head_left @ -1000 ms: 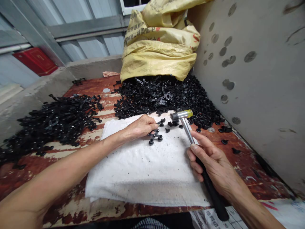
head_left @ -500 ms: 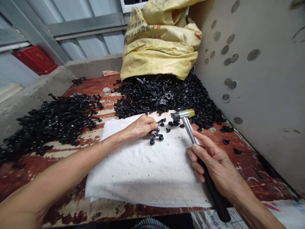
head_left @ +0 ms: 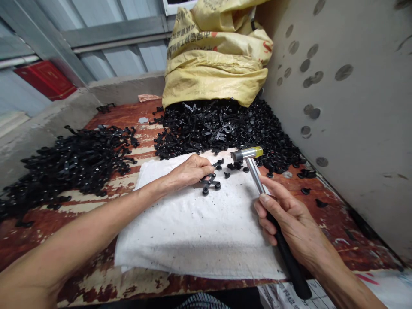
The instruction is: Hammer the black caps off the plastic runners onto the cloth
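My left hand point(head_left: 188, 170) rests on a white folded cloth pad point(head_left: 193, 231), its fingertips pinching a black plastic fastener strip point(head_left: 209, 182) with round studs. Several loose black studs point(head_left: 230, 169) lie just beyond it on the pad. My right hand point(head_left: 286, 219) is shut around the black grip of a small hammer point(head_left: 247, 153). The hammer has a steel shaft and a metal head with a yellow tip, and the head hangs just above the far edge of the pad, near those studs.
A large heap of black plastic parts point(head_left: 222, 128) spills from a yellow woven sack point(head_left: 215, 56) behind the pad. A second heap point(head_left: 77, 161) lies to the left on the worn red-painted table point(head_left: 135, 113). A dented grey wall point(head_left: 337, 128) stands on the right.
The view has shifted slightly. My hands and the hammer stay in nearly the same place, and the black strip has not visibly moved.
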Action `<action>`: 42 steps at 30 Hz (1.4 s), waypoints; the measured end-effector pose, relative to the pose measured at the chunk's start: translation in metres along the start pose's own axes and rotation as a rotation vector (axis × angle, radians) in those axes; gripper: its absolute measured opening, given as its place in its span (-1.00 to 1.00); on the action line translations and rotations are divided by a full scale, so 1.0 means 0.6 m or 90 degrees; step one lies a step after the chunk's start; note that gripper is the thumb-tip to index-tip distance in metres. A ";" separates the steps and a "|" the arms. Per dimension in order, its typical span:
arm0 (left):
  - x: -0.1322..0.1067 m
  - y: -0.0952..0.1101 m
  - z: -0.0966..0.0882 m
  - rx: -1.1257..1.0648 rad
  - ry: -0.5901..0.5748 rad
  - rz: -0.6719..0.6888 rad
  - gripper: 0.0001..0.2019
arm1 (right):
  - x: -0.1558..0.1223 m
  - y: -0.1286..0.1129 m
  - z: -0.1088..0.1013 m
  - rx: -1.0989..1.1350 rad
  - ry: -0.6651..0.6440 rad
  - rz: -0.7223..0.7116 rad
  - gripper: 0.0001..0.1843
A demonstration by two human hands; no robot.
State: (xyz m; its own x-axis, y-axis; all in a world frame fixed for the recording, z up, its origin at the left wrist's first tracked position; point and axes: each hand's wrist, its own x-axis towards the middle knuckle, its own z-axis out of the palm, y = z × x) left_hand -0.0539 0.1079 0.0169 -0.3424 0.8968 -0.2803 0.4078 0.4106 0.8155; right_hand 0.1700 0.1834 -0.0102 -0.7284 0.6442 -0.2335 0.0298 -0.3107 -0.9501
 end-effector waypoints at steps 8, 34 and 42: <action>0.002 0.005 0.001 0.033 0.000 0.009 -0.69 | 0.001 0.001 0.000 -0.001 -0.005 -0.009 -0.39; 0.002 -0.004 0.001 -0.090 -0.026 -0.017 -0.70 | -0.002 0.004 -0.002 0.010 0.004 -0.011 -0.40; -0.002 0.000 0.002 -0.075 -0.024 -0.015 -0.70 | -0.001 0.007 -0.004 0.013 -0.009 -0.028 -0.44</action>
State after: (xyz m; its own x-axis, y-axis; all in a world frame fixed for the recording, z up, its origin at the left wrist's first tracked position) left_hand -0.0523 0.1071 0.0166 -0.3169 0.8939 -0.3172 0.2972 0.4112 0.8617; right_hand 0.1723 0.1833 -0.0143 -0.7383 0.6474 -0.1892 -0.0159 -0.2972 -0.9547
